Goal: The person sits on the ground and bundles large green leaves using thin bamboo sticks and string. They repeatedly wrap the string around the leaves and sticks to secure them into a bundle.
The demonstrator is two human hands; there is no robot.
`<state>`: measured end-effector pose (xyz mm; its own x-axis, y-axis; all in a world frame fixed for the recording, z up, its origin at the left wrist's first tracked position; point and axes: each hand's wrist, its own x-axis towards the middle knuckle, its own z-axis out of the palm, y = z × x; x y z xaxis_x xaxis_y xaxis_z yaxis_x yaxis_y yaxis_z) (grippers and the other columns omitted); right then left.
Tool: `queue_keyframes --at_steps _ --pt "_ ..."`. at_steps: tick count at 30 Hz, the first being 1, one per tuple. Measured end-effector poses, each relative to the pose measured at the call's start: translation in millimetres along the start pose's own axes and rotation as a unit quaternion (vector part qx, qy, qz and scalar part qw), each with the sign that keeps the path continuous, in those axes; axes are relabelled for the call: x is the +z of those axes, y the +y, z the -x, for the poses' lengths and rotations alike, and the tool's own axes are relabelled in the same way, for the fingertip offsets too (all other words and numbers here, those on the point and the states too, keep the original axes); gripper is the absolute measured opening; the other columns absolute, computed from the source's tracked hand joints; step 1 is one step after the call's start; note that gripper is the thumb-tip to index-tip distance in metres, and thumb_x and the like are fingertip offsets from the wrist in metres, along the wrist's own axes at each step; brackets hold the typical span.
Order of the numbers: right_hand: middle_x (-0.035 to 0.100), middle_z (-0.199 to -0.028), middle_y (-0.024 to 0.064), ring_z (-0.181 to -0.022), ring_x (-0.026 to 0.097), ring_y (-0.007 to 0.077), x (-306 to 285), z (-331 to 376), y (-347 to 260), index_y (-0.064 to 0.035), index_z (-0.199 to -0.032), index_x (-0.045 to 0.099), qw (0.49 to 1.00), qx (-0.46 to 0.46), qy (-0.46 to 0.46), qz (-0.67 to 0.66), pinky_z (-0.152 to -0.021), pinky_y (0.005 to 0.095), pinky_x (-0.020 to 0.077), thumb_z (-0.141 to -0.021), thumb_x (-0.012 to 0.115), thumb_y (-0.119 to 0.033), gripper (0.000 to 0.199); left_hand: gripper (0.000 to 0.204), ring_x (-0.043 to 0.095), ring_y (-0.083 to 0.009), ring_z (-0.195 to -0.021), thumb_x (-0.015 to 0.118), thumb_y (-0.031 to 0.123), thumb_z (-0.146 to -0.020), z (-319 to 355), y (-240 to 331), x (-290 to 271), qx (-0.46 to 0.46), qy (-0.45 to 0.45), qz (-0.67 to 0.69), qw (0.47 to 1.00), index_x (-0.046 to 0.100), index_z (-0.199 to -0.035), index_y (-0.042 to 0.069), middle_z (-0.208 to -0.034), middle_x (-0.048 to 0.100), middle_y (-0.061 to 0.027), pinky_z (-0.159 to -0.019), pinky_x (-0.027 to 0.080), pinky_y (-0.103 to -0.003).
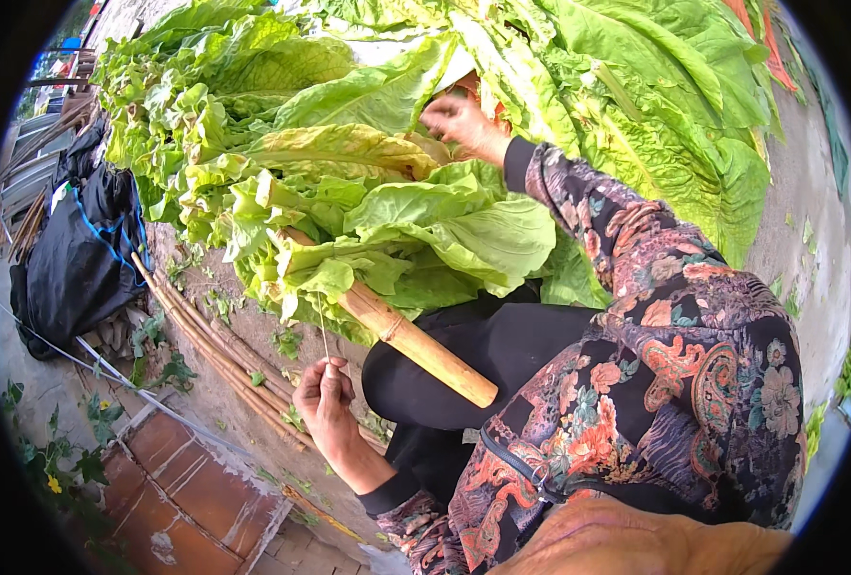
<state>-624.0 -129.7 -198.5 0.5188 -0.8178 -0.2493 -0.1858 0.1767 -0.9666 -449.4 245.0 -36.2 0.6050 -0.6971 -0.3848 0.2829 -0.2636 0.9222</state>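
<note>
Below the row of leaves, my left hand (329, 412) pinches a thin string (323, 331) that runs up to the leaf stems. A thick bamboo pole (416, 345) lies slanted across my dark trousers, its upper part covered by large green leaves (425, 230) bunched along it. My right hand (459, 123) reaches over the pile to the far side, beside a big yellow-green leaf (368, 91). Its fingers are blurred and partly curled, and whether they hold anything is not clear.
More broad leaves (655, 115) are heaped at the far right. Left of me lie several long thin poles (210, 335) on the ground and a black sheet bundle (80, 259) tied with blue cord. Reddish-brown tiles (191, 479) are at the lower left.
</note>
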Motion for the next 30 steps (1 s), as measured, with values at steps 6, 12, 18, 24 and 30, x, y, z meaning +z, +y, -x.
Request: queue_keyframes --at_steps 6,12,18,24,30 --pt "0.058 -0.103 0.012 -0.096 0.055 0.0274 -144 -51 51 -0.0035 -0.104 0.057 0.633 -0.017 0.207 0.746 -0.081 0.0417 0.0409 -0.076 0.065 -0.031 0.04 0.016 0.048 -0.0076 -0.048 0.062 0.008 -0.087 27 7 35 0.02 -0.053 0.068 0.996 0.064 -0.095 -0.005 -0.071 0.061 -0.0075 -0.044 0.037 -0.018" --pt "0.062 -0.083 0.0214 -0.077 0.063 0.0327 -133 -9 5 0.0028 -0.093 0.058 0.778 -0.029 0.041 0.626 -0.069 0.0413 0.0496 -0.074 0.053 -0.01 0.024 0.029 0.056 -0.0125 -0.054 0.055 -0.002 -0.087 34 25 94 0.279 -0.085 -0.255 0.922 0.058 -0.115 0.002 -0.096 0.067 -0.0165 -0.049 0.045 -0.023" --pt "0.066 -0.085 0.0088 -0.081 0.062 0.0216 -196 161 -37 0.0025 -0.113 0.058 0.934 0.135 -0.145 0.297 -0.076 0.0376 0.0481 -0.077 0.06 -0.015 0.04 0.026 0.061 -0.0239 -0.058 0.062 -0.002 -0.077 1 6 139 0.424 -0.093 -0.546 0.717 0.061 -0.103 0.002 -0.073 0.062 -0.009 -0.053 0.05 -0.031" --pt "0.06 -0.079 0.0081 -0.081 0.059 0.0268 -234 231 10 -0.0026 -0.092 0.061 0.75 0.028 0.028 0.66 -0.075 0.0401 0.0466 -0.079 0.066 -0.025 0.026 0.029 0.064 -0.0232 -0.066 0.063 0.002 -0.075 -2 -7 136 0.439 -0.032 -0.553 0.708 0.062 -0.104 0.007 -0.077 0.064 -0.0069 -0.06 0.052 -0.033" --pt "0.056 -0.1 0.014 -0.092 0.055 0.0313 -82 167 60 -0.0014 -0.112 0.052 0.78 -0.153 -0.074 0.602 -0.081 0.0392 0.0448 -0.076 0.068 -0.038 0.053 0.016 0.067 -0.0245 -0.077 0.06 0.007 -0.084 -1 -11 133 0.41 0.005 -0.566 0.715 0.065 -0.098 0.006 -0.088 0.068 -0.0093 -0.064 0.053 -0.033"
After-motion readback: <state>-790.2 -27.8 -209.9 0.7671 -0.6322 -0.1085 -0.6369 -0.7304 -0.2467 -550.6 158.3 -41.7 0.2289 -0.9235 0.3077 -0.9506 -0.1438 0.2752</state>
